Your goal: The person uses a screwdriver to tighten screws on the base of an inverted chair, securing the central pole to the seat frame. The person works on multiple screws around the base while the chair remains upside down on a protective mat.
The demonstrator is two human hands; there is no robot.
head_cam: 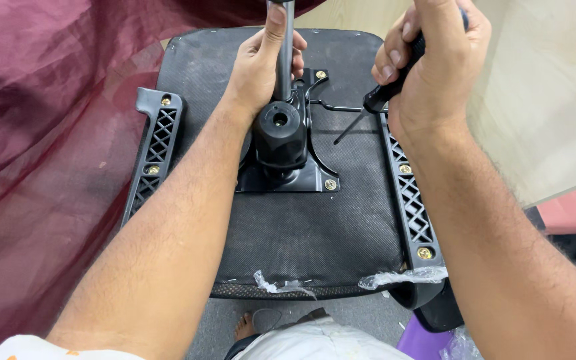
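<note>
Metal post (pixel 285 47) was gripped by the left hand (pixel 261 67), steadying the upturned chair seat (pixel 315 227); a screwdriver (pixel 385 93) was clenched in the right hand (pixel 435 67), tip angled toward the bracket (pixel 301 177) beside it.

Bright, even indoor light falls from above; shadows are soft and faint. Focus is sharp at centre, while wide-angle stretching bends the frame edges.

Matt black fabric seat underside (pixel 315 227), smooth metal column (pixel 285 60), glossy plastic brackets (pixel 156 153)
</note>
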